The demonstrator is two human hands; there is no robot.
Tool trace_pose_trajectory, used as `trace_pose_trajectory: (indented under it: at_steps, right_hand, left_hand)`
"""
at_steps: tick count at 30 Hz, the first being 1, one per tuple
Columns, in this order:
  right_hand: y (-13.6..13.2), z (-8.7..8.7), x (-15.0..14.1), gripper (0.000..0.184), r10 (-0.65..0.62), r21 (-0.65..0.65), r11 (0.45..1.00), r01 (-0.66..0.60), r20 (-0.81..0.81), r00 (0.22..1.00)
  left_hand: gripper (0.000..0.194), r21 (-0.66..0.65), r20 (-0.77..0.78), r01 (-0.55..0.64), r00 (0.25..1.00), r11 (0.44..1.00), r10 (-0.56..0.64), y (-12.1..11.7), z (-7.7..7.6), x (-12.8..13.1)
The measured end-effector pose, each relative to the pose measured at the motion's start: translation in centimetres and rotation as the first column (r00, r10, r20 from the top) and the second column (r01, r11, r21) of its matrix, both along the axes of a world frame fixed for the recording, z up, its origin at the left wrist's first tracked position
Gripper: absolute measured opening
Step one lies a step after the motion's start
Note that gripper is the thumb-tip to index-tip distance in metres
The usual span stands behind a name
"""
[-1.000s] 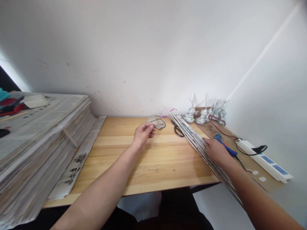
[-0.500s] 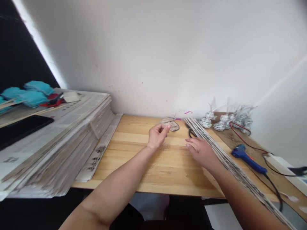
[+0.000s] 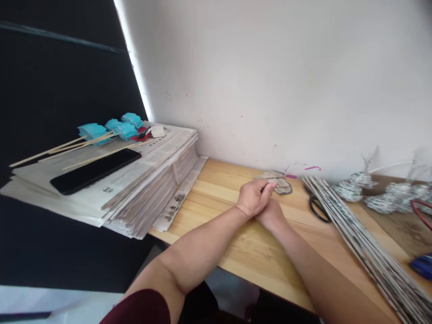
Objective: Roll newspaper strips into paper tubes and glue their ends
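Note:
My left hand (image 3: 252,198) and my right hand (image 3: 272,215) meet above the wooden tabletop. The left one is closed, its fingers curled and its thumb pressed against them. Whether anything sits inside it is hidden. The right hand's fingers disappear behind the left hand, so their shape does not show. Just past the hands, a flat greyish-brown piece with a dark edge (image 3: 285,185) lies on the table. To the right are a black scissor handle (image 3: 319,210) and a bundle of rolled newspaper sticks (image 3: 357,240).
At left stands a tall newspaper stack (image 3: 160,173). It carries a black phone (image 3: 96,170), wooden sticks (image 3: 77,143) and blue bundles (image 3: 93,133). Woven paper figures (image 3: 351,185) stand at the back right, with a blue tool (image 3: 421,265) at the right edge. A wall (image 3: 253,81) closes off the back.
The view has turned left, showing more of the newspaper stack. My right hand has moved from beside the scissor handle to my left hand, and the two now touch.

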State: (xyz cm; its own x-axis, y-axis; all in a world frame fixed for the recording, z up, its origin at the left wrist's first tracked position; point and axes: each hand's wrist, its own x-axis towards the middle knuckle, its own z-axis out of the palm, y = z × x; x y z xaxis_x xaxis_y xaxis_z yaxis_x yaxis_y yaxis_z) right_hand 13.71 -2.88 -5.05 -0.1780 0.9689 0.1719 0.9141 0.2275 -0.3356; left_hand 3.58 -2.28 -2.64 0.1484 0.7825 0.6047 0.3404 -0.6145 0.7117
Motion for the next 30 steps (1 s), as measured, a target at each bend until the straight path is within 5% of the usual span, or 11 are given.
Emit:
trace_pose_trajectory:
  at_steps: [10, 14, 17, 20, 24, 30]
  right_hand:
    - [0.2, -0.5, 0.6, 0.034, 0.137, 0.068, 0.987, -0.144, 0.095, 0.986]
    - [0.0, -0.3, 0.6, 0.032, 0.160, 0.082, 0.983, -0.165, 0.065, 0.985]
    - [-0.1, -0.3, 0.8, 0.033, 0.203, 0.116, 0.972, -0.204, 0.028, 0.979]
    - [-0.3, -0.2, 1.1, 0.035, 0.246, 0.101, 0.965, -0.243, -0.024, 0.969]
    - [-0.4, -0.1, 1.2, 0.035, 0.254, 0.107, 0.964, -0.245, -0.083, 0.964]
    - [-0.5, -0.2, 1.1, 0.033, 0.256, 0.140, 0.961, -0.240, -0.106, 0.961]
  left_hand:
    - [0.040, -0.166, 0.129, -0.028, 0.990, 0.986, 0.050, 1.9, 0.2, -0.9]
    - [0.035, -0.237, 0.270, 0.144, 0.960, 0.961, -0.077, 1.1, 1.9, -1.2]
    - [0.026, -0.244, 0.112, 0.197, 0.978, 0.950, -0.174, -1.2, 3.3, -3.0]
    - [0.028, -0.226, -0.168, -0.066, 0.985, 0.972, 0.028, -4.4, 3.6, -7.4]
    - [0.036, -0.170, -0.453, -0.386, 0.848, 0.907, 0.276, -9.3, 2.5, -15.5]
    - [0.047, -0.132, -0.714, -0.600, 0.610, 0.789, 0.344, -14.8, 0.6, -22.2]
